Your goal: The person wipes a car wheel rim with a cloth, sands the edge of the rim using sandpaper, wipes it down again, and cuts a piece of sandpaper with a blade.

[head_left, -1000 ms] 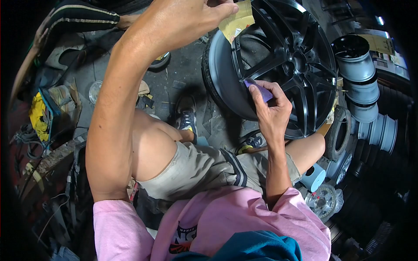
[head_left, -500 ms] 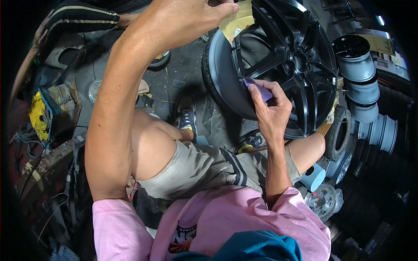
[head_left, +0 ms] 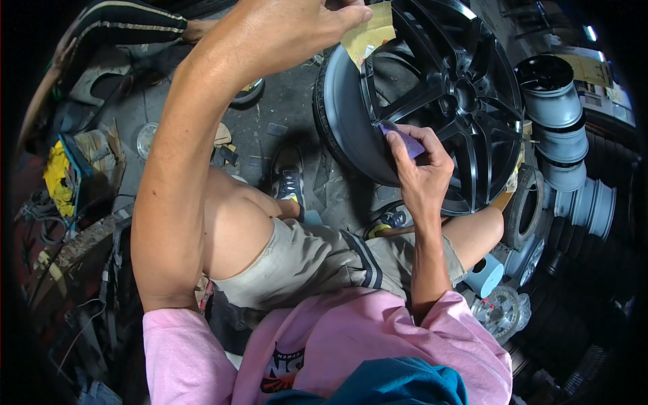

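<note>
A black multi-spoke wheel (head_left: 413, 104) stands in front of me, with a grey inner barrel (head_left: 341, 111) on its left side. In my right hand (head_left: 428, 165) is a thin purple sheet (head_left: 409, 143), perhaps sandpaper, pinched between thumb and fingers. Its tip touches the wheel near the outer end of a spoke. Up at the top edge, my left hand (head_left: 320, 27) pinches a creased yellow piece of paper (head_left: 370, 34) that overlaps the wheel's upper left rim. Part of this hand is cut off by the frame.
Silver wheels (head_left: 557, 108) are stacked at the right, beside a tire (head_left: 530, 209). A chrome wheel (head_left: 499, 310) lies lower right. Cluttered parts and a yellow bag (head_left: 59, 179) fill the left. Another person's leg (head_left: 128, 23) is at upper left.
Almost nothing differs. Both hands keep their hold, and the purple sheet and yellow paper have shifted only very slightly to the right.
</note>
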`<move>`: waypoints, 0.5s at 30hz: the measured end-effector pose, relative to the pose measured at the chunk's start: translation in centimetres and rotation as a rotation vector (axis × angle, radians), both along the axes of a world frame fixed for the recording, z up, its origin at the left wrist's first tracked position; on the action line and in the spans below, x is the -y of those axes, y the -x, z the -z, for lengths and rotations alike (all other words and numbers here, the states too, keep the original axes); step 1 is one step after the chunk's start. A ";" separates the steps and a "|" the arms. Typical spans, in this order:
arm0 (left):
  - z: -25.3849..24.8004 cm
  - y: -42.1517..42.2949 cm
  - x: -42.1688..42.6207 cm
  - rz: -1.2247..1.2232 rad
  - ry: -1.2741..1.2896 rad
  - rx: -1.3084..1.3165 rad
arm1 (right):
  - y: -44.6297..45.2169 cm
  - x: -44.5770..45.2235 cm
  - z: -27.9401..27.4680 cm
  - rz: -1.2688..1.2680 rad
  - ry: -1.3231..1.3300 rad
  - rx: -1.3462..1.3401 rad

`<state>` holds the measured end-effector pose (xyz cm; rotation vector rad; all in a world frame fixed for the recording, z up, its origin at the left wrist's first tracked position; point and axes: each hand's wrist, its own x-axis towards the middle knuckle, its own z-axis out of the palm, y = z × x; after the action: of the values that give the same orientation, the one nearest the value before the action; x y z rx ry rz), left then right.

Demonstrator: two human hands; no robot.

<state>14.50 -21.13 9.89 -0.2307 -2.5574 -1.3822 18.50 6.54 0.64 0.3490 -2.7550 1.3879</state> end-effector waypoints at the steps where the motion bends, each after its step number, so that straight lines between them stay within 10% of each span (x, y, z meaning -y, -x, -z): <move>1: 0.0 0.0 0.0 0.000 0.000 0.000 | 0.0 0.0 0.1 0.000 0.000 0.000; 15: -0.6 0.0 -0.1 -0.040 0.029 0.019 | -0.1 0.1 0.0 -0.001 -0.005 -0.001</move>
<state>14.49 -21.07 10.54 -0.1715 -2.5839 -1.3402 18.56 6.46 0.69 0.3515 -2.7590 1.3809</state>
